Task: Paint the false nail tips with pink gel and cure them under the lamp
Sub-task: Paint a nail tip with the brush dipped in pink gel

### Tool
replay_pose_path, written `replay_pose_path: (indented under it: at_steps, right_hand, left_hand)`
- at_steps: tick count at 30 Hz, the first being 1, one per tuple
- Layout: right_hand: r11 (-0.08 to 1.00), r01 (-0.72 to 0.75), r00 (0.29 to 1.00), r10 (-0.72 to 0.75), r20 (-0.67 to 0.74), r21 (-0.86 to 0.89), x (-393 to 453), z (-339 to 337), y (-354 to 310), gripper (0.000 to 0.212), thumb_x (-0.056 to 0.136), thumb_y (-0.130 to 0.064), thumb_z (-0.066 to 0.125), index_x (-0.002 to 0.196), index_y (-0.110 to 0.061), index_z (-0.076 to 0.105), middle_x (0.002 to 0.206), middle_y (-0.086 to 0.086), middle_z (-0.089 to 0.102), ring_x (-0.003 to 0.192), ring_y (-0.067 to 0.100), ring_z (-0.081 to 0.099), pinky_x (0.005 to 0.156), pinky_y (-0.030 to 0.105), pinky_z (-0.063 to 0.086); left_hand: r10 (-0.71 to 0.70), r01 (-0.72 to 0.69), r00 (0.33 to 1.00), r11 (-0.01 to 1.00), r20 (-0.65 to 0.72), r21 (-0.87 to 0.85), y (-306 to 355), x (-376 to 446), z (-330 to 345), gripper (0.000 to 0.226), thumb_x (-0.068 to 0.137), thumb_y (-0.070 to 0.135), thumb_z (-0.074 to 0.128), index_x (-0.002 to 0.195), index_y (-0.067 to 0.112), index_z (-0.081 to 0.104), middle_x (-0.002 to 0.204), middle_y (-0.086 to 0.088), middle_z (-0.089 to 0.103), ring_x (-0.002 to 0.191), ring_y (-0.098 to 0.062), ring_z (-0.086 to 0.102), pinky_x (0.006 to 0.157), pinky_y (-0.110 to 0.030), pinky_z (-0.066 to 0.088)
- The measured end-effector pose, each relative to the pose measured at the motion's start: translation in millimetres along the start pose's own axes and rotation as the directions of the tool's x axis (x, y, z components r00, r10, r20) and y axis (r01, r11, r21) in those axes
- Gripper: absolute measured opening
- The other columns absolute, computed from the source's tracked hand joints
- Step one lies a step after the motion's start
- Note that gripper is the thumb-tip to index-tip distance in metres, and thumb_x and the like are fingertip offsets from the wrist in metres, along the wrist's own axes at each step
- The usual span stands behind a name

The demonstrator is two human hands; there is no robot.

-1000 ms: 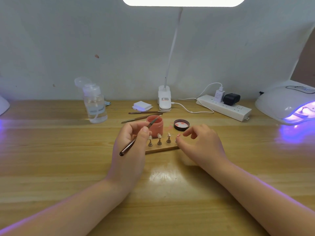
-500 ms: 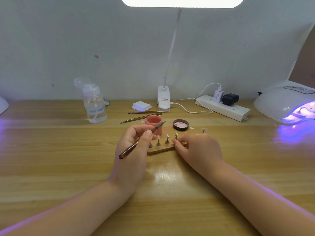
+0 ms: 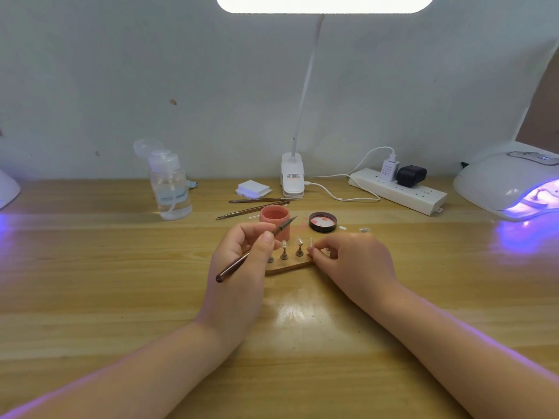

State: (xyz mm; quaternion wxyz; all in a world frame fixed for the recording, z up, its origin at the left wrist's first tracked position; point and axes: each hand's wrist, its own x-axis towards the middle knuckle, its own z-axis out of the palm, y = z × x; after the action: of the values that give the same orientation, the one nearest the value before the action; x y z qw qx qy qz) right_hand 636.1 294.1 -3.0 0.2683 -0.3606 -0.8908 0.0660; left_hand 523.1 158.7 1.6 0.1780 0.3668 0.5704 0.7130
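Two hands at work — left hand (image 3: 242,261) gripping nail brush (image 3: 254,251), right hand (image 3: 351,261) pinching a false nail tip (image 3: 310,244) on wooden holder (image 3: 290,266); pink gel jar (image 3: 274,218) just beyond — curing lamp (image 3: 511,184) far right.

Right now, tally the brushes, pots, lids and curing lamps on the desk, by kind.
Brushes: 3, one gripped by the left hand, two lying behind the pot
Pink gel pots: 1
Lids: 1
Lit curing lamps: 1
Total: 6
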Motion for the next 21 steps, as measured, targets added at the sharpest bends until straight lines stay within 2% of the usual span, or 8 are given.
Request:
replay_pose_path:
  at_steps: [3,5,8,11,13,17,19,21]
  right_hand:
    - [0.998,0.021,0.998,-0.016,-0.063,0.067,-3.7,1.1,-1.9,0.017,0.089,-0.041,0.059,0.092,-0.031,0.072,0.064,-0.013,0.056,0.070,0.010,0.056,0.065,0.030,0.047]
    - [0.995,0.019,0.996,-0.011,-0.088,0.097,-4.1,1.8,-2.1,0.013,0.087,-0.040,0.062,0.088,-0.030,0.071,0.064,-0.014,0.058,0.067,0.008,0.056,0.066,0.029,0.047]
    - [0.993,0.015,0.994,-0.002,-0.109,0.120,-3.6,3.9,-3.2,0.011,0.085,-0.038,0.064,0.085,-0.030,0.070,0.066,-0.013,0.063,0.066,0.009,0.060,0.066,0.028,0.047]
    - [0.992,0.049,0.987,-0.031,-0.156,0.116,-3.2,5.8,-4.9,0.009,0.083,-0.035,0.068,0.081,-0.027,0.071,0.064,-0.010,0.066,0.062,0.013,0.062,0.067,0.031,0.048]
    - [0.991,0.070,0.981,-0.049,-0.189,0.110,-3.0,6.6,-5.2,0.008,0.081,-0.033,0.070,0.079,-0.025,0.072,0.063,-0.009,0.067,0.060,0.014,0.062,0.064,0.031,0.048]
    - [0.989,0.075,0.978,-0.049,-0.201,0.124,-2.9,6.7,-5.5,0.008,0.079,-0.032,0.071,0.078,-0.023,0.072,0.063,-0.009,0.067,0.060,0.015,0.062,0.062,0.028,0.047]
    - [0.990,0.064,0.983,-0.041,-0.177,0.129,-3.1,6.6,-6.1,0.009,0.080,-0.032,0.070,0.078,-0.024,0.071,0.064,-0.009,0.067,0.063,0.014,0.062,0.065,0.029,0.047]
    - [0.990,0.051,0.988,-0.030,-0.154,0.134,-3.3,5.9,-6.5,0.008,0.079,-0.032,0.068,0.078,-0.024,0.070,0.066,-0.009,0.068,0.065,0.014,0.063,0.067,0.030,0.048]
  left_hand:
    - [0.052,-0.051,0.998,0.998,-0.028,0.034,2.5,1.8,-0.6,0.012,0.096,0.014,0.054,0.098,0.019,0.065,0.087,0.010,0.073,0.084,0.004,0.065,0.068,-0.009,0.046]
    - [0.130,-0.122,0.990,0.985,-0.063,0.119,8.1,10.5,-3.6,0.013,0.097,0.012,0.054,0.095,0.021,0.064,0.083,0.013,0.072,0.078,0.008,0.064,0.063,-0.003,0.043]
    - [0.178,-0.144,0.980,0.942,-0.087,0.302,19.3,36.5,-12.9,0.016,0.094,0.018,0.056,0.086,0.027,0.066,0.075,0.015,0.070,0.069,0.006,0.060,0.060,-0.010,0.043]
    - [0.062,-0.006,0.991,0.903,-0.116,0.430,29.9,65.0,-19.0,0.017,0.089,0.024,0.057,0.077,0.022,0.069,0.066,0.016,0.068,0.061,0.005,0.056,0.059,-0.024,0.043]
    - [-0.013,0.059,0.995,0.862,-0.094,0.504,37.3,82.6,-19.3,0.018,0.085,0.024,0.057,0.074,0.020,0.070,0.060,0.017,0.067,0.060,0.002,0.056,0.061,-0.026,0.043]
    - [-0.175,0.139,0.985,0.803,0.006,0.580,52.0,111.8,-7.4,0.017,0.083,0.019,0.060,0.072,0.014,0.072,0.049,0.009,0.064,0.064,-0.010,0.055,0.069,-0.030,0.045]
    - [-0.248,0.155,0.967,0.739,0.050,0.655,52.3,122.1,0.7,0.015,0.083,0.017,0.061,0.073,0.010,0.070,0.049,0.007,0.064,0.068,-0.013,0.055,0.072,-0.033,0.047]
    - [-0.286,0.143,0.955,0.673,0.078,0.726,48.3,128.7,8.2,0.014,0.081,0.015,0.059,0.079,0.006,0.068,0.062,0.002,0.067,0.074,-0.018,0.054,0.074,-0.037,0.047]
